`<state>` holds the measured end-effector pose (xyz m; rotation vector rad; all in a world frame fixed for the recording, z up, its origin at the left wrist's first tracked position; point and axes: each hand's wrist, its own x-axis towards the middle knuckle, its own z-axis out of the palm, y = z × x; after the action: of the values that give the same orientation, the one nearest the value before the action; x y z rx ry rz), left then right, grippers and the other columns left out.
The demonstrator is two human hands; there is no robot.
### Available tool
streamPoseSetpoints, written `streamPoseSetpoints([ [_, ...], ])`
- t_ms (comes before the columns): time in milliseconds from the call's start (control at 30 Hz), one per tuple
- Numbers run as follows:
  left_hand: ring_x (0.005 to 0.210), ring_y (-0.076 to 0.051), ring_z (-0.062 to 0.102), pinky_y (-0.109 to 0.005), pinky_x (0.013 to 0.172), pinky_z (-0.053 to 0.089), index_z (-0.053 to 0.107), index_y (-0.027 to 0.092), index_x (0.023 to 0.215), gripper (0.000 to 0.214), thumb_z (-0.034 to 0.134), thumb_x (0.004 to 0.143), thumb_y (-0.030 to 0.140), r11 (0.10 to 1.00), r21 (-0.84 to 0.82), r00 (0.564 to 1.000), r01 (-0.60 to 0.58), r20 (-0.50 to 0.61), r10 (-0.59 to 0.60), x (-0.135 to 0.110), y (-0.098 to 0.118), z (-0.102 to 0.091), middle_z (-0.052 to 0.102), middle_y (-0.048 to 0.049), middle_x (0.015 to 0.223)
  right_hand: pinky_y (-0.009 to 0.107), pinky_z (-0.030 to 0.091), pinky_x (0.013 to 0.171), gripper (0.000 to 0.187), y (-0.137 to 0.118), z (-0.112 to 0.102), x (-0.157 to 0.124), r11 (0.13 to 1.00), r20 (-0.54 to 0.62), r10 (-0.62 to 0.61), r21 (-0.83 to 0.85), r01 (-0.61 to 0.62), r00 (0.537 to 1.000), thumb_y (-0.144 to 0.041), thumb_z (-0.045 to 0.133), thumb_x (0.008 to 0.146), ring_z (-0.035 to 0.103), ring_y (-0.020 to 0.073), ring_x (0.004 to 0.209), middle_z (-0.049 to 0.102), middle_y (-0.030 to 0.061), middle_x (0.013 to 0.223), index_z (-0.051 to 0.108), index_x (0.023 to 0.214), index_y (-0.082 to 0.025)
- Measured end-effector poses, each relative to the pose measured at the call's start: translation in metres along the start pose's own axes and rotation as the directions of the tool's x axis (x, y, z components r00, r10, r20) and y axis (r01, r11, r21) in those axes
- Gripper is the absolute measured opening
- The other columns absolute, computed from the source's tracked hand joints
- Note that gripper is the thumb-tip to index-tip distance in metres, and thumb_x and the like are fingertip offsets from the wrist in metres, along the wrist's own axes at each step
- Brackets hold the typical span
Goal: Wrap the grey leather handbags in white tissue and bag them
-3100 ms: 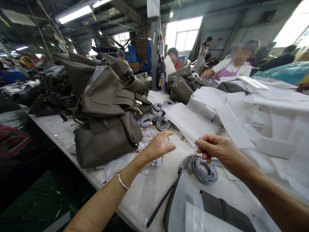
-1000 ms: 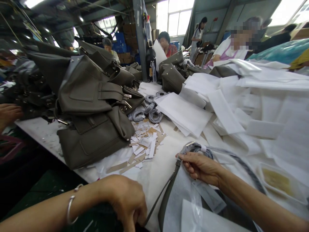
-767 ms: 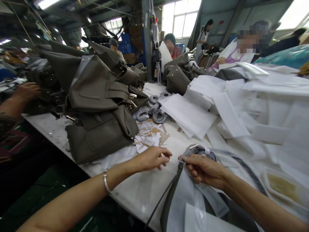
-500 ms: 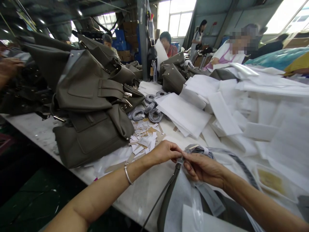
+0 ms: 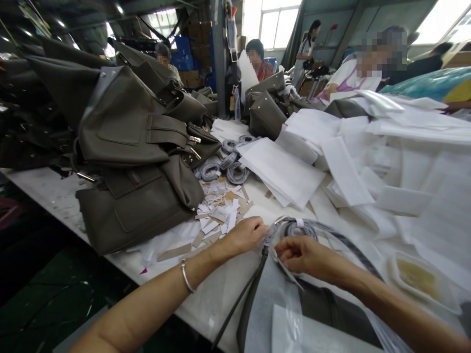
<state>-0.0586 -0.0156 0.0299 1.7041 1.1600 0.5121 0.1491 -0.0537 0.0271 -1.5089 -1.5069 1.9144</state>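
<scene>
A dark olive bag (image 5: 342,314) lies in front of me, partly covered by white wrapping sheets (image 5: 263,289). Its handle (image 5: 271,235) is wound in clear film and curves up at the bag's near corner. My left hand (image 5: 247,234) is closed beside the left side of that wrapped handle; what its fingertips hold is hidden. Just right of the handle, my right hand (image 5: 309,256) pinches a pale strip of wrapping (image 5: 289,275) that hangs over the bag. A thin dark strap (image 5: 235,311) runs from the handle's base toward the table edge.
Stacked olive bags (image 5: 147,206) stand left. Paper scraps (image 5: 221,211) and film-wrapped coils (image 5: 237,172) lie mid-table. White sheets (image 5: 283,169) pile up right, near a plastic tub (image 5: 419,279). A coil (image 5: 300,228) sits behind my right hand. Co-workers are across the table.
My hands were together at the handle's wrapped end and have parted. The left has shifted slightly left; the right has moved down with the wrapping strip. The view has tilted slightly.
</scene>
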Motion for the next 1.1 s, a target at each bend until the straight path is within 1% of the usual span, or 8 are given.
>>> streamPoseSetpoints([
  [100, 0.074, -0.017, 0.057, -0.029, 0.073, 0.046, 0.055, 0.018, 0.074, 0.032, 0.047, 0.09, 0.044, 0.993, -0.111, 0.998, 0.035, 0.051, -0.029, 0.002, -0.007, 0.0, 0.057, -0.0002, 0.074, 0.025, 0.036, 0.055, 0.017, 0.009, 0.003, 0.002, 0.99, -0.044, -0.077, -0.124, 0.071, 0.996, -0.034, 0.074, 0.07, 0.053, 0.0139, 0.061, 0.064, -0.0002, 0.068, 0.069, 0.073, -0.019],
  [200, 0.077, -0.016, 0.06, -0.03, 0.072, 0.051, 0.053, 0.017, 0.079, 0.034, 0.047, 0.089, 0.049, 0.967, -0.235, 0.994, 0.095, 0.079, -0.079, 0.002, -0.015, 0.004, 0.059, -0.0018, 0.081, 0.025, 0.035, 0.054, 0.032, 0.005, 0.006, 0.004, 0.988, -0.075, -0.126, -0.099, 0.118, 0.989, -0.049, 0.07, 0.075, 0.05, 0.0138, 0.06, 0.058, -0.0001, 0.063, 0.064, 0.065, -0.019],
  [333, 0.075, -0.015, 0.06, -0.033, 0.07, 0.055, 0.046, 0.018, 0.08, 0.035, 0.05, 0.085, 0.052, 0.918, -0.362, 0.985, 0.164, 0.108, -0.134, -0.002, -0.02, 0.012, 0.054, -0.0004, 0.081, 0.026, 0.03, 0.049, 0.054, -0.011, 0.011, 0.009, 0.997, -0.074, -0.036, 0.059, 0.041, 0.997, -0.072, 0.062, 0.073, 0.039, 0.0108, 0.051, 0.047, -0.0025, 0.055, 0.056, 0.064, -0.019],
  [433, 0.071, -0.014, 0.06, -0.032, 0.066, 0.055, 0.041, 0.019, 0.082, 0.036, 0.049, 0.085, 0.054, 0.889, -0.419, 0.981, 0.185, 0.131, -0.143, -0.005, -0.019, 0.015, 0.052, 0.0009, 0.08, 0.025, 0.027, 0.047, 0.06, -0.021, 0.014, 0.011, 0.996, -0.073, 0.039, 0.079, -0.033, 0.997, -0.079, 0.058, 0.071, 0.034, 0.0088, 0.047, 0.04, -0.0052, 0.052, 0.048, 0.063, -0.02],
  [633, 0.069, -0.012, 0.055, -0.025, 0.063, 0.048, 0.047, 0.018, 0.082, 0.037, 0.059, 0.081, 0.053, 0.927, -0.356, 0.992, 0.118, 0.09, -0.092, -0.01, -0.017, 0.01, 0.052, 0.0029, 0.076, 0.021, 0.027, 0.047, 0.05, -0.01, 0.014, 0.013, 0.995, -0.032, -0.08, 0.058, 0.082, 0.996, -0.046, 0.085, 0.059, 0.043, 0.0084, 0.051, 0.053, -0.0069, 0.06, 0.055, 0.089, -0.019],
  [800, 0.064, -0.012, 0.054, -0.023, 0.06, 0.044, 0.048, 0.019, 0.081, 0.032, 0.053, 0.085, 0.05, 0.957, -0.276, 0.994, 0.09, 0.079, -0.07, -0.011, -0.019, 0.011, 0.051, 0.004, 0.071, 0.022, 0.035, 0.054, 0.038, 0.007, 0.01, 0.011, 0.982, -0.047, -0.147, 0.113, 0.152, 0.988, -0.03, 0.081, 0.061, 0.051, 0.0103, 0.058, 0.059, -0.0044, 0.067, 0.056, 0.088, -0.02],
  [900, 0.064, -0.012, 0.053, -0.023, 0.059, 0.041, 0.049, 0.018, 0.08, 0.027, 0.051, 0.086, 0.045, 0.974, -0.222, 0.997, 0.055, 0.059, -0.043, -0.009, -0.018, 0.011, 0.051, 0.0044, 0.07, 0.022, 0.033, 0.053, 0.031, 0.009, 0.01, 0.008, 0.981, -0.079, -0.168, 0.089, 0.175, 0.983, -0.025, 0.077, 0.063, 0.048, 0.0103, 0.056, 0.057, -0.0045, 0.063, 0.06, 0.088, -0.02],
  [1100, 0.066, -0.012, 0.046, -0.023, 0.059, 0.033, 0.053, 0.018, 0.075, 0.024, 0.056, 0.084, 0.039, 0.992, -0.125, 0.999, -0.024, 0.041, 0.029, -0.004, -0.02, 0.01, 0.05, 0.0047, 0.069, 0.024, 0.037, 0.057, 0.011, 0.002, 0.0, 0.002, 0.951, -0.14, -0.307, -0.003, 0.309, 0.941, -0.03, 0.069, 0.073, 0.048, 0.0127, 0.061, 0.059, -0.0013, 0.068, 0.07, 0.079, -0.02],
])
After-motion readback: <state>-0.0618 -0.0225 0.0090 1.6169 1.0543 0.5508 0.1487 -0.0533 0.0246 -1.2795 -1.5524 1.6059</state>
